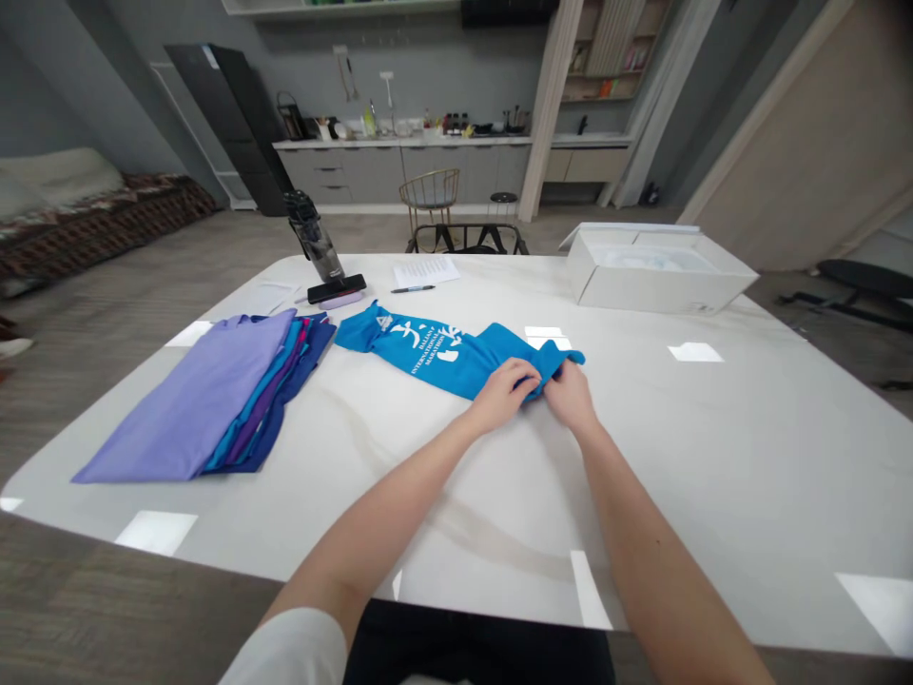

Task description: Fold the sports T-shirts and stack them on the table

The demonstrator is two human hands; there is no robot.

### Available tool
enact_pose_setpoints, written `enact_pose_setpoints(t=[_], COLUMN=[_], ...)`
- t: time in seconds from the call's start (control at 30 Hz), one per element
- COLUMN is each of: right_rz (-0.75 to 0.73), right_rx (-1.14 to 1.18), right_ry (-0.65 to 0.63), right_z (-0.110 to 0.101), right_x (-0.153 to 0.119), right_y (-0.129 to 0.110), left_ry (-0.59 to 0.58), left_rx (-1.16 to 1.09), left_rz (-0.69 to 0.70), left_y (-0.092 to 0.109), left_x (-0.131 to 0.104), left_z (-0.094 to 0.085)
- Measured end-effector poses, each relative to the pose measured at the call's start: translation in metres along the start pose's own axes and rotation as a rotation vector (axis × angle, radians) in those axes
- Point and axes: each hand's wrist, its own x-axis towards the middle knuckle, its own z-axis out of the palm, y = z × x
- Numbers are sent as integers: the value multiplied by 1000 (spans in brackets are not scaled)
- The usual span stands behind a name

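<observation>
A bright blue T-shirt point(463, 360) with white marathon lettering lies across the middle of the white table, narrowed into a strip. At its right end the cloth is bunched up and folded over. My left hand point(508, 388) pinches the near edge of that end, fingers curled in. Close beside it, my right hand point(571, 392) grips the same end from the right, its fingertips partly hidden under the cloth. To the left lies a stack of folded shirts point(192, 400), lavender on top, with blue, purple and navy layers showing below.
An open white box point(656, 271) stands at the table's back right. Behind the blue shirt are a printed sheet point(432, 270), a pen point(412, 288), a black phone point(337, 288) and an upright handheld vacuum point(312, 236). A chair point(467, 238) stands at the far edge.
</observation>
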Motion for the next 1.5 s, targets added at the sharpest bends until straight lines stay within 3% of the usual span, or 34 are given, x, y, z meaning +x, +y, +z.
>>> enact_pose_setpoints(t=[0.07, 0.13, 0.2, 0.3, 0.4, 0.5, 0.6, 0.67, 0.73, 0.83, 0.9, 1.07, 1.2, 1.3, 1.4, 1.5], right_rz=[-34, -42, -15, 41, 13, 42, 155, 171, 121, 36, 33, 228, 280, 322, 329, 324], right_rx=[-90, -106, -83, -95, -243, -285, -164, -74, -44, -137, -186, -130, 10, 86, 118, 131], right_ry=[174, 285, 236, -111, -401, -630, -930, -1035, -891, -445, -390, -826, -1179, -1339, -1337, -1323], right_z=[-15, -26, -30, -26, -19, -21, -28, -31, -32, -29, -27, -32, -42, -45, -44, -43], right_x=[3, 6, 9, 8, 1, -11, -20, -21, -18, -8, -3, -8, -18, -22, -23, -23], right_y=[10, 15, 15, 10, -1, -18, -31, -33, -28, -14, -5, -5, -24, -33, -36, -34], left_ry=[-119, -181, -200, -190, -170, -150, -122, -129, -161, -169, -158, -267, -317, -143, 116, 111], left_rx=[30, 155, 321, 504, 581, 626, 730, 799, 826, 773, 686, 348, 217, 448, 746, 829], left_rz=[-7, -36, -83, -147, -170, -188, -267, -358, -410, -348, -267, -68, -33, -198, -427, -660], left_y=[4, 8, 10, 7, 1, -1, 3, 6, 6, -2, -10, -19, -4, 11, 11, -6], left_x=[-8, -20, -31, -38, -29, -15, -5, -3, -4, -7, -7, 5, 6, 6, 21, 43], left_z=[1, -9, -25, -45, -52, -44, -27, -16, -8, -1, 3, 19, 19, 10, 0, -7])
